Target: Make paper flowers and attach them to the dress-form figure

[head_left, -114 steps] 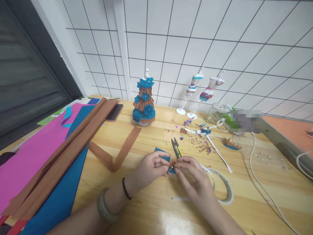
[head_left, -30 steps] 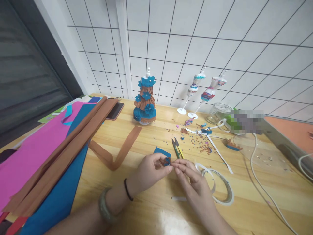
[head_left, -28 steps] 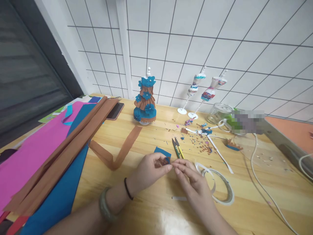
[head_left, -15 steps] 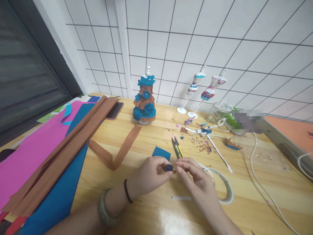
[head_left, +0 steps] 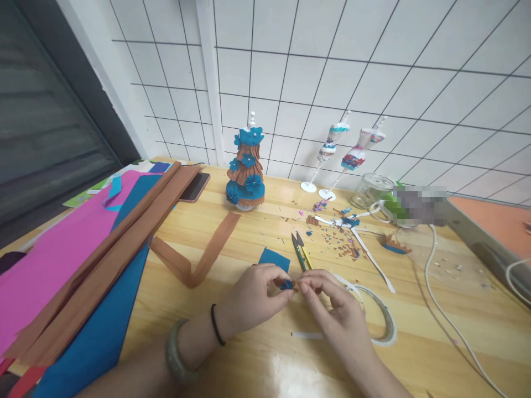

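The small paper piece (head_left: 287, 284), blue with a brown edge, was on the person's side of the snips (head_left: 302, 253) and a little to the left of them. The left hand (head_left: 259, 290) was the nearer one: its thumb and fingers were clamped on the piece and covered part of it, so its long axis could not be told. The brown edge came out toward the right hand (head_left: 334, 304), which was nearer to the person than the snips, its fingers just beside their handle end. The right thumb and forefinger were close together, but whether they met, or pinched this edge, I could not tell. The blue paper square (head_left: 274, 258) lay just left of the snips.
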Tool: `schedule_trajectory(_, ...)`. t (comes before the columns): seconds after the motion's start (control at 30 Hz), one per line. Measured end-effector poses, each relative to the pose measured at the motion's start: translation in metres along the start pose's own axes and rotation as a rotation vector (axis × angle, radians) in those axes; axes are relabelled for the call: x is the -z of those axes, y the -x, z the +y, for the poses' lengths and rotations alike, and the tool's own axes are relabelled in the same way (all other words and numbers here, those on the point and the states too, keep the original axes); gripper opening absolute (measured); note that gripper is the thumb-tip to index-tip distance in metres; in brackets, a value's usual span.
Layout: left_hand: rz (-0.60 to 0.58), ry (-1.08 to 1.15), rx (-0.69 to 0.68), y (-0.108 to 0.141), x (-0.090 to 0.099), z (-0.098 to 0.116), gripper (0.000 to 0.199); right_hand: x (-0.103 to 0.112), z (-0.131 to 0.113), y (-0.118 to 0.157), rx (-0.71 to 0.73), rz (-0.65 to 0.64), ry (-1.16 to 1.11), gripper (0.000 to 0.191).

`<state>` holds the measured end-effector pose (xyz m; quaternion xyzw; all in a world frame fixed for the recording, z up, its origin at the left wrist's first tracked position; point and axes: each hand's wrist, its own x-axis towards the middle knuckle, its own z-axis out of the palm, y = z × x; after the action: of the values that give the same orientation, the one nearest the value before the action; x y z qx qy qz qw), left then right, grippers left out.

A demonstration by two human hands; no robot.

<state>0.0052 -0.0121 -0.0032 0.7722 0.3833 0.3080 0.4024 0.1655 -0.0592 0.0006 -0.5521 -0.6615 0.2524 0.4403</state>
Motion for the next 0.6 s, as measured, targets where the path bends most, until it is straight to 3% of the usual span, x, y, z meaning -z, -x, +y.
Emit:
schedule_trajectory(0.33,0.011,-0.048,-0.032,0.0002,-0.0012,-0.0029,0.004,-0.0017,0.0011,-0.0003,0.019,-0.001,0.018,0.015)
schedule_trajectory(0.6,0.026,0.143,0.120,-0.0024,0.0043,0.0023,0.008,-0.0011,0.0028,-0.0028,-0.118,-0.012,-0.014,0.020)
